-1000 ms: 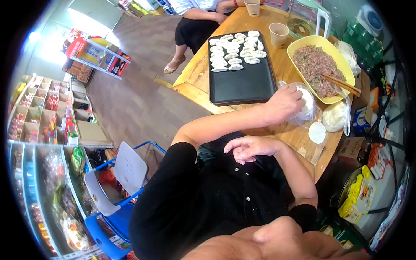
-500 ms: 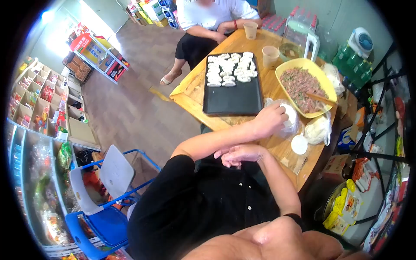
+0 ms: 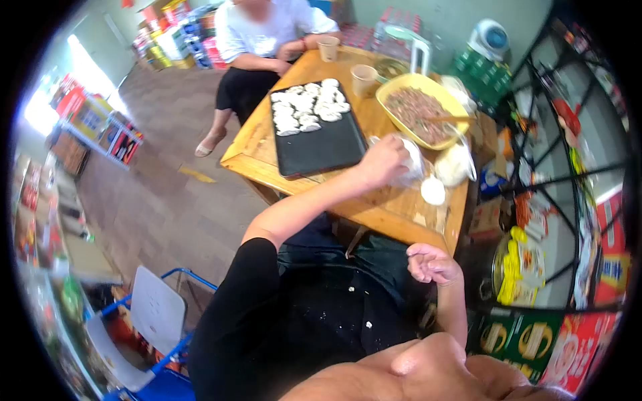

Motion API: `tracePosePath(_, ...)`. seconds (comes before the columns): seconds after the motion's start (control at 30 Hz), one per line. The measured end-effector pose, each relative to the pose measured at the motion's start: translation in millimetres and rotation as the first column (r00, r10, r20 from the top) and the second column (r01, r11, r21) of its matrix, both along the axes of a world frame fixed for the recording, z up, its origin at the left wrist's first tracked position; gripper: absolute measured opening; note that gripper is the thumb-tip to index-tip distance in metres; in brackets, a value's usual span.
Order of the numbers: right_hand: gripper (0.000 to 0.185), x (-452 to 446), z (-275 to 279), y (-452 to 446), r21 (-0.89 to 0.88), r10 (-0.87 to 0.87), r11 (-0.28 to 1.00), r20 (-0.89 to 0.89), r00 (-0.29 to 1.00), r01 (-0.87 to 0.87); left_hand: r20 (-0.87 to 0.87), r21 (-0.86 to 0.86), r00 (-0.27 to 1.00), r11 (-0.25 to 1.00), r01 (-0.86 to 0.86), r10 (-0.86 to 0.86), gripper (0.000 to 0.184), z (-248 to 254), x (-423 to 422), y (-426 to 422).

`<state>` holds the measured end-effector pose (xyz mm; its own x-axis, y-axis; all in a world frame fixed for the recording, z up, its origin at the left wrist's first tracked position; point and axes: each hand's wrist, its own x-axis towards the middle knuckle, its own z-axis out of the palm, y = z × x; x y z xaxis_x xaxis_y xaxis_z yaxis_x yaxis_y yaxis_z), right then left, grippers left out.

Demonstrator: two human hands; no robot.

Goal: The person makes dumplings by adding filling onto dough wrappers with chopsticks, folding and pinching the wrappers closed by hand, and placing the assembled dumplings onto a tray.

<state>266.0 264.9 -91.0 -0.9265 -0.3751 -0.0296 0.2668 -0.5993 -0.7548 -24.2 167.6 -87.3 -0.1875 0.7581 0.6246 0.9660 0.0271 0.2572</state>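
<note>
My left hand (image 3: 386, 161) reaches over the table to a stack of white round dumpling wrappers (image 3: 412, 160) in a clear plastic bag. Its fingers are bent and closed at the edge of the stack; the fingertips are partly hidden. Off the table's near edge, my right hand (image 3: 435, 264) is raised with loosely curled fingers, and I see nothing in it. A black tray (image 3: 317, 152) carries rows of white dumplings (image 3: 307, 105) on its far part. Beyond the wrappers stands a yellow bowl (image 3: 386, 113) of minced filling (image 3: 418, 110), with a wooden utensil (image 3: 449, 119) in it.
A white round lid-like piece (image 3: 433, 191) and a bag of white dough-like stuff (image 3: 453, 167) lie near the wrappers. Paper cups (image 3: 363, 80) stand at the back. A person (image 3: 267, 37) sits across the table (image 3: 251, 157). Blue chairs (image 3: 159, 301) stand left, shelves (image 3: 568, 200) right.
My right hand has moved away from beside my left forearm, rightward and nearer my body, and its fingers have curled. My left hand stays at the wrappers. The whole view has shifted.
</note>
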Motion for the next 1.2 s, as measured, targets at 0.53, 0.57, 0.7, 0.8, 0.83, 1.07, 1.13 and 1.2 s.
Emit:
tracePosePath(0.53,0.054,-32.2,14.2,-1.3,-0.068,-0.114,0.992,-0.157,0.981,0.104,-0.063,-0.028,0.996,0.998,-0.064,0.062,0.014,-4.1,-18.7,17.4)
tracePosePath(0.57,0.054,-46.9,16.4,7.4,-0.087,-0.117,0.991,-0.149,0.982,0.105,-0.061,0.005,0.998,1.000,-0.030,0.030,0.016,-2.1,-20.3,17.6)
tracePosePath(0.7,0.051,-107.7,17.6,48.1,-0.135,-0.187,0.976,-0.115,0.976,0.171,0.009,0.066,1.000,0.998,0.016,-0.016,0.023,9.8,-14.3,7.2)
tracePosePath(0.8,0.049,-151.7,31.5,67.7,-0.126,-0.178,0.978,-0.117,0.977,0.163,0.011,0.061,0.999,0.997,0.049,-0.049,0.034,-6.3,-18.2,18.0)
tracePosePath(0.83,0.049,-157.3,33.2,70.3,-0.128,-0.173,0.979,-0.117,0.978,0.158,0.051,0.030,0.997,0.998,0.059,-0.060,0.036,-4.9,-18.7,17.8)
tracePosePath(1.07,0.051,-152.0,6.7,78.9,0.010,-0.201,0.979,-0.111,0.973,0.203,0.126,0.064,0.990,0.997,0.050,-0.058,0.035,-15.0,-17.9,24.7)
tracePosePath(1.13,0.053,-148.2,7.0,79.3,0.181,-0.194,0.961,-0.100,0.976,0.210,0.155,0.019,0.984,0.996,0.083,-0.085,0.030,-7.0,-21.1,18.6)
tracePosePath(1.2,0.043,-148.2,15.4,82.0,0.283,-0.154,0.944,-0.076,0.985,0.169,0.171,-0.028,0.982,0.996,0.086,-0.080,0.032,-3.2,-25.9,16.2)
